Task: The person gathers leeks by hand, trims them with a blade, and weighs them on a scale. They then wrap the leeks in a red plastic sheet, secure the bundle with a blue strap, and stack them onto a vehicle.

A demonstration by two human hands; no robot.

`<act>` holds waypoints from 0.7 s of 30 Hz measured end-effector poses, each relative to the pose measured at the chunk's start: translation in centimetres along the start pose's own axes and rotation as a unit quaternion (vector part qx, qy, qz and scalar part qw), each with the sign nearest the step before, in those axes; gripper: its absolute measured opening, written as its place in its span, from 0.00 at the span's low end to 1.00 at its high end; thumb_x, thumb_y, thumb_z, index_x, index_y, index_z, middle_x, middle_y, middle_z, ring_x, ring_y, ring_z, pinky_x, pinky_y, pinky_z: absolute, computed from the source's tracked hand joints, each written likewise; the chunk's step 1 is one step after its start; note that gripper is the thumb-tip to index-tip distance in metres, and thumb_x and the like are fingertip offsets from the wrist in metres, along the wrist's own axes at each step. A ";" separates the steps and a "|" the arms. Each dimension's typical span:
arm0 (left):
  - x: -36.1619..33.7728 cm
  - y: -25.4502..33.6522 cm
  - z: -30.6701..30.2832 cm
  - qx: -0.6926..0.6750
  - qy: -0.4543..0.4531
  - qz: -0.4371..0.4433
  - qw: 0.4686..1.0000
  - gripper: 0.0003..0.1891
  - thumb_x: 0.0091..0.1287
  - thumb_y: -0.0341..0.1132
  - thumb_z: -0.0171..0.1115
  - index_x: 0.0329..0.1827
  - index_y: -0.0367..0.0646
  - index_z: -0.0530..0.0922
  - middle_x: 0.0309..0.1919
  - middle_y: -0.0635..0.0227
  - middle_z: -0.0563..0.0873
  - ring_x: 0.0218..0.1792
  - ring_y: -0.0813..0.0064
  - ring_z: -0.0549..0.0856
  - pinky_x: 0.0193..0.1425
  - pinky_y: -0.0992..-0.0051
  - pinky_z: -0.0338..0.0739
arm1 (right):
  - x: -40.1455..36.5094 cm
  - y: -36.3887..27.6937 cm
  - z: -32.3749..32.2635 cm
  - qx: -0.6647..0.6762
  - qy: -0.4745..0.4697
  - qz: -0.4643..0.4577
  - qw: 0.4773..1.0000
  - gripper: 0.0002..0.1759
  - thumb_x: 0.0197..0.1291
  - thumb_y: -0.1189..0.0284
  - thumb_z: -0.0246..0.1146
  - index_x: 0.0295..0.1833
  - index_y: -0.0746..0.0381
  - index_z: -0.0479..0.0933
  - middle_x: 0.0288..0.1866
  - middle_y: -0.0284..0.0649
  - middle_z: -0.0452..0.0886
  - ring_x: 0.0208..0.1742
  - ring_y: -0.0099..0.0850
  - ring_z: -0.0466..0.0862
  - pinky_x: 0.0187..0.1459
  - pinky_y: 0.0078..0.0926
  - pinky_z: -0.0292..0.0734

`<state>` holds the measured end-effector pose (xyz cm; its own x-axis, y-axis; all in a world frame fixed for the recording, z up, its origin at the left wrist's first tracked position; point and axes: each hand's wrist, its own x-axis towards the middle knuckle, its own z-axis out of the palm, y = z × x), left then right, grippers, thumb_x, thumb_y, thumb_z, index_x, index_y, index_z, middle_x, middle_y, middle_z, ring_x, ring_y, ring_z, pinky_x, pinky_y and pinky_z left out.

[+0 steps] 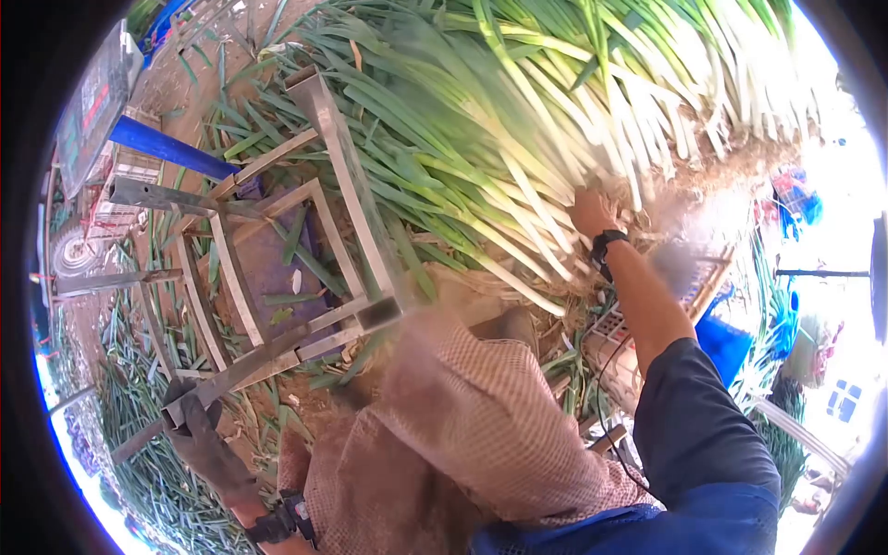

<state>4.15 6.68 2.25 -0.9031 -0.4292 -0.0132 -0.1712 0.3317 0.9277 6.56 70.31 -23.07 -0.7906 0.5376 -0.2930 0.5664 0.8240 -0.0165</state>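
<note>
A big pile of long green onions, with white stalks and root ends, fills the top and upper right. My right hand, bare with a dark watch on the wrist, reaches to the white ends; its fingers curl at the stalks and are partly hidden. At the lower left, my left hand wears a dark glove and closes around the corner of a metal frame. That frame of square tubes lies tilted beside my legs, which a mesh cloth covers.
Loose green leaves litter the ground around the frame. A plastic crate stands under my right forearm, with a thin black cable near it. A blue bar and a wheel are at the far left. Blue bags sit at the right.
</note>
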 end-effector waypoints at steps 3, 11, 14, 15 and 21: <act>-0.3 0.0 0.2 -0.004 0.014 -0.001 1.000 0.22 0.75 0.35 0.61 0.69 0.38 0.73 0.56 0.63 0.82 0.58 0.70 0.83 0.60 0.67 0.83 | 0.2 -1.0 0.8 -0.059 0.046 -0.029 0.997 0.14 0.67 0.68 0.58 0.52 0.62 0.82 0.54 0.53 0.86 0.60 0.53 0.84 0.61 0.56 0.73; -1.9 0.6 0.8 0.105 0.106 0.086 0.985 0.22 0.74 0.32 0.64 0.69 0.34 0.73 0.59 0.59 0.81 0.56 0.69 0.83 0.64 0.68 0.79 | -9.5 -2.2 -11.7 0.238 -0.084 -0.150 0.956 0.20 0.69 0.59 0.61 0.43 0.70 0.77 0.35 0.60 0.84 0.37 0.60 0.83 0.40 0.51 0.77; -8.7 8.1 5.2 0.059 0.146 0.163 0.974 0.21 0.74 0.31 0.64 0.65 0.29 0.75 0.56 0.58 0.83 0.56 0.69 0.82 0.67 0.69 0.76 | -16.0 -0.4 -15.1 0.332 -0.110 -0.159 0.923 0.20 0.69 0.60 0.63 0.37 0.69 0.77 0.28 0.53 0.81 0.29 0.45 0.80 0.35 0.44 0.74; -11.1 10.0 6.6 0.015 0.087 0.171 0.981 0.20 0.74 0.31 0.64 0.65 0.30 0.76 0.55 0.59 0.83 0.56 0.69 0.83 0.65 0.69 0.77 | -18.1 0.3 -16.1 0.355 -0.111 -0.162 0.914 0.20 0.69 0.60 0.63 0.36 0.69 0.77 0.26 0.51 0.80 0.27 0.40 0.78 0.34 0.41 0.74; -24.0 12.9 18.3 -0.089 -0.376 -0.131 0.913 0.18 0.75 0.33 0.63 0.63 0.33 0.79 0.51 0.65 0.85 0.47 0.77 0.84 0.51 0.76 0.81 | -30.3 4.2 -19.8 0.468 -0.068 -0.135 0.871 0.12 0.68 0.68 0.66 0.41 0.68 0.82 0.23 0.42 0.75 0.28 0.23 0.73 0.32 0.32 0.73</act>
<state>16.45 36.66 7.67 -0.8668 0.2467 -0.4333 -0.4135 0.1297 0.9012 28.26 61.03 4.65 -0.9252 0.2694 -0.2673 0.3567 0.3769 -0.8548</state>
